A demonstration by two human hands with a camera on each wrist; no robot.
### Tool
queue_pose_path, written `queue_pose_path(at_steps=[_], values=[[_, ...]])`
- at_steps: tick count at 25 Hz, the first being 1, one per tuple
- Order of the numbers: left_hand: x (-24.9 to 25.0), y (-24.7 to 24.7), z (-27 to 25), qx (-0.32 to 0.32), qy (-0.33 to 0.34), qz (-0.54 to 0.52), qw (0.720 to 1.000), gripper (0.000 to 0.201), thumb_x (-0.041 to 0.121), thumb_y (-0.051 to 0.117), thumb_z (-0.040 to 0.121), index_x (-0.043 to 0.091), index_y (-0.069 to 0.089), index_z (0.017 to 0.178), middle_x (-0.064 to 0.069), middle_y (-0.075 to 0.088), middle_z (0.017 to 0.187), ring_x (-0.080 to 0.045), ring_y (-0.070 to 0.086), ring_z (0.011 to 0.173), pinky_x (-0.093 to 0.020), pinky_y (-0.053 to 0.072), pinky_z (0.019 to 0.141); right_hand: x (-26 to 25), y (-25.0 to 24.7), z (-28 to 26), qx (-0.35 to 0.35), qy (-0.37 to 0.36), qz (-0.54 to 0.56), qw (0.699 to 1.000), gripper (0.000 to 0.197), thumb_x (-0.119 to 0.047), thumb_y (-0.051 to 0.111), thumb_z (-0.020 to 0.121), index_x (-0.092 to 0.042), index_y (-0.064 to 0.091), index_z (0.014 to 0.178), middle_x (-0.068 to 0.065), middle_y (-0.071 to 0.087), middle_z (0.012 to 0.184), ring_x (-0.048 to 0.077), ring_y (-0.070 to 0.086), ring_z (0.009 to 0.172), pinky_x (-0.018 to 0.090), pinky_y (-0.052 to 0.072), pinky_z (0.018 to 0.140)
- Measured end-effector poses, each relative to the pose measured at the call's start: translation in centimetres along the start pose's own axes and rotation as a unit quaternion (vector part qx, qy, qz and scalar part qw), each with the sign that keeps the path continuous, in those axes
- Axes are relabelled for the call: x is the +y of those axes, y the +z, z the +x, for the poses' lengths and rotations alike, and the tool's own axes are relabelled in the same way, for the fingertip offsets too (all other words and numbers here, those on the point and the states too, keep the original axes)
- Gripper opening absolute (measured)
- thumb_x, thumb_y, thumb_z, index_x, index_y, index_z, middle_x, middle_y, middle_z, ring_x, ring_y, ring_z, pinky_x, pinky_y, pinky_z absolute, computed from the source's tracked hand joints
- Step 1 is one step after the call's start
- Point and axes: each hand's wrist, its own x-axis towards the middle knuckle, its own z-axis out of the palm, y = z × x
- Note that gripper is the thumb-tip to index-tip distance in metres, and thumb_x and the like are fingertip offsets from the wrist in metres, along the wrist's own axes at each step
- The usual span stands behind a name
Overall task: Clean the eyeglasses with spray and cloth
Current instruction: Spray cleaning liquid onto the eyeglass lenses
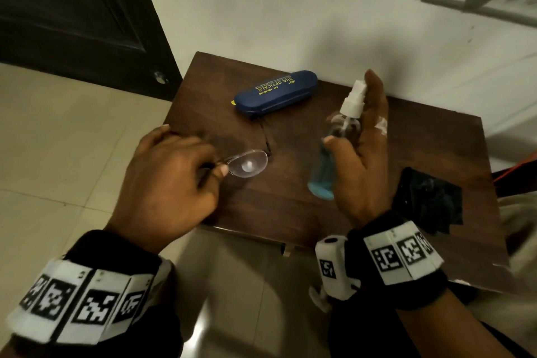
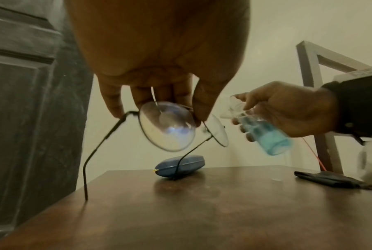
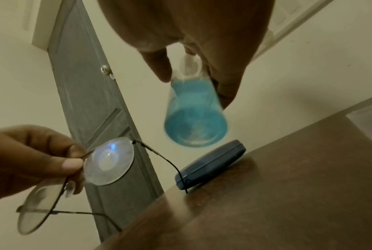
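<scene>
My left hand (image 1: 174,174) pinches thin-framed round eyeglasses (image 1: 248,163) at the bridge, holding them above the left part of the brown table (image 1: 261,206). Both temple arms are unfolded and hang toward the tabletop. In the left wrist view the eyeglasses (image 2: 168,126) show both lenses; in the right wrist view the eyeglasses (image 3: 108,160) face the bottle. My right hand (image 1: 357,154) grips a clear spray bottle (image 1: 334,148) of blue liquid, index finger at its white nozzle, just right of the glasses. The spray bottle (image 2: 264,132) (image 3: 193,110) is tilted. A dark cloth (image 1: 427,197) lies at the table's right edge.
A blue eyeglass case (image 1: 274,90) lies closed at the back of the table near the white wall. A dark door (image 1: 72,14) stands to the left over tiled floor (image 1: 58,139). A grey frame (image 2: 313,84) stands at the right beyond the table.
</scene>
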Motion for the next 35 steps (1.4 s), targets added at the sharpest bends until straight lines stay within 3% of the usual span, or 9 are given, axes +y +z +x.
queue_pose_path(at_steps=[3,6,9,11,13,16,19,29,35], values=[[-1.0,-1.4,-0.4,0.098,-0.054,-0.135,0.985,0.028,0.036,0.051,0.080,0.014,0.064,0.069,0.000,0.062,0.063,-0.022,0.058,0.064,-0.041,0.044,0.086,-0.7,0.5,-0.6,-0.037,-0.012,0.001,0.999,0.075,0.004,0.050,0.081,-0.018,0.023,0.147,-0.023,0.057,0.089,0.005,0.051,0.068,0.022,0.050,0.064],[-1.3,-2.1,0.0,0.155,-0.123,-0.294,0.935,0.021,0.024,0.060,0.080,0.010,0.064,0.065,-0.003,0.061,0.060,-0.021,0.058,0.060,-0.029,0.049,0.065,-1.7,1.6,-1.3,-0.077,-0.044,-0.067,0.994,0.075,-0.006,0.058,0.085,-0.023,0.020,0.147,-0.012,0.058,0.080,0.006,0.058,0.066,0.012,0.049,0.062],[-1.4,-2.0,0.3,0.165,-0.126,-0.320,0.924,0.022,0.013,0.057,0.081,0.003,0.062,0.062,-0.005,0.060,0.055,-0.020,0.058,0.056,-0.016,0.042,0.056,-3.0,2.7,-1.8,-0.078,-0.083,-0.113,0.987,0.070,-0.020,0.063,0.086,-0.031,0.024,0.143,-0.002,0.061,0.086,0.008,0.061,0.070,0.022,0.054,0.067],[-1.6,-1.8,0.4,0.174,-0.124,-0.324,0.922,0.022,0.013,0.057,0.081,0.002,0.062,0.062,-0.009,0.061,0.056,-0.020,0.058,0.057,-0.016,0.042,0.058,-3.4,3.2,-1.9,-0.073,-0.090,-0.101,0.988,0.064,-0.020,0.063,0.085,-0.030,0.030,0.138,0.003,0.061,0.088,0.016,0.062,0.069,0.035,0.056,0.064],[-1.6,-1.8,0.4,0.180,-0.121,-0.320,0.922,0.022,0.013,0.057,0.081,0.003,0.063,0.063,-0.009,0.062,0.058,-0.019,0.058,0.058,-0.016,0.042,0.060,-3.7,3.5,-1.9,-0.075,-0.084,-0.080,0.990,0.063,-0.014,0.064,0.082,-0.032,0.033,0.134,-0.002,0.060,0.083,0.016,0.060,0.064,0.038,0.055,0.058],[-1.2,-1.7,0.7,0.185,-0.112,-0.314,0.924,0.024,0.012,0.057,0.082,0.002,0.063,0.062,-0.009,0.062,0.055,-0.019,0.060,0.058,-0.015,0.043,0.058,-3.9,3.9,-2.2,-0.102,-0.096,-0.085,0.987,0.066,-0.008,0.064,0.080,-0.039,0.033,0.129,-0.002,0.055,0.075,0.016,0.058,0.060,0.036,0.053,0.054],[-0.8,-1.5,1.0,0.185,-0.106,-0.316,0.924,0.026,0.008,0.059,0.083,0.000,0.063,0.059,-0.011,0.061,0.052,-0.021,0.061,0.055,-0.021,0.046,0.055,-4.1,4.1,-2.6,-0.120,-0.130,-0.100,0.979,0.061,-0.006,0.064,0.081,-0.027,0.036,0.130,-0.002,0.055,0.074,0.017,0.057,0.059,0.031,0.052,0.054],[-0.4,-0.9,1.5,0.187,-0.091,-0.322,0.924,0.026,0.012,0.058,0.084,0.000,0.064,0.062,-0.009,0.061,0.053,-0.021,0.059,0.055,-0.024,0.048,0.059,-3.7,4.2,-2.6,-0.137,-0.151,-0.169,0.964,0.051,-0.017,0.060,0.084,-0.024,0.037,0.129,-0.011,0.052,0.085,-0.008,0.049,0.065,0.006,0.042,0.064],[-0.2,-1.0,1.5,0.189,-0.098,-0.338,0.917,0.021,0.011,0.058,0.084,0.000,0.065,0.068,-0.012,0.062,0.060,-0.021,0.059,0.059,-0.019,0.048,0.058,-4.0,4.3,-2.7,-0.119,-0.149,-0.138,0.972,0.051,-0.020,0.058,0.083,-0.025,0.035,0.129,-0.009,0.054,0.088,-0.003,0.052,0.067,0.012,0.046,0.063]])
